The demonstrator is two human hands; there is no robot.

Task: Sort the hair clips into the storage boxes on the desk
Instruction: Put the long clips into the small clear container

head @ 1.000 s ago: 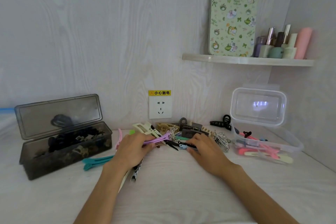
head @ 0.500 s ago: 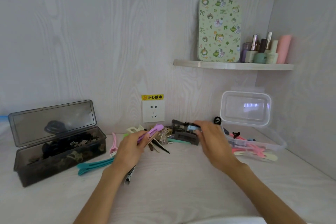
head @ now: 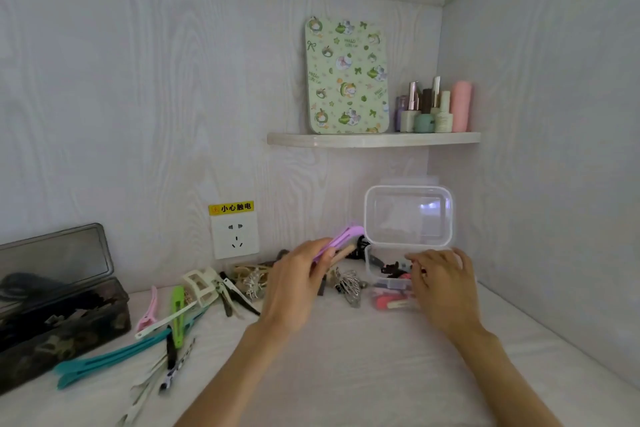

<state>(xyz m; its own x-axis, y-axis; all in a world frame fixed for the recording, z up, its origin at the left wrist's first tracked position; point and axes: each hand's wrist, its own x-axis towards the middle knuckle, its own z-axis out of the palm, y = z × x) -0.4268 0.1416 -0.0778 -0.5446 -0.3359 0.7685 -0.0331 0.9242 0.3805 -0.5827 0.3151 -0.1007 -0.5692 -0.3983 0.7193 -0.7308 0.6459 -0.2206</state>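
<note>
Left hand (head: pixel 294 282) is up off the desk (head: pixel 346 374), fingers curled round a purple clip (head: pixel 341 239) with a tan clip tucked under it, tips pointing to two o'clock, toward the clear box (head: pixel 372 270). Right hand (head: pixel 441 288) sits over the near rim of that clear box at three o'clock from the left hand, fingers bent down into it; whether it holds anything I cannot tell. Pink and red clips show through the box wall, and its lid (head: pixel 408 215) stands open against the back wall. Between the hands lies a silver claw clip (head: pixel 348 284). At nine o'clock the loose pile spreads out: a cream claw clip (head: pixel 201 282), a green clip (head: pixel 178 312), a pink clip (head: pixel 149 310), a long teal clip (head: pixel 110 357) reaching to the dark box (head: pixel 62 322) at the left edge. Bare desk runs open at six o'clock, between the forearms and toward the right wall.
</note>
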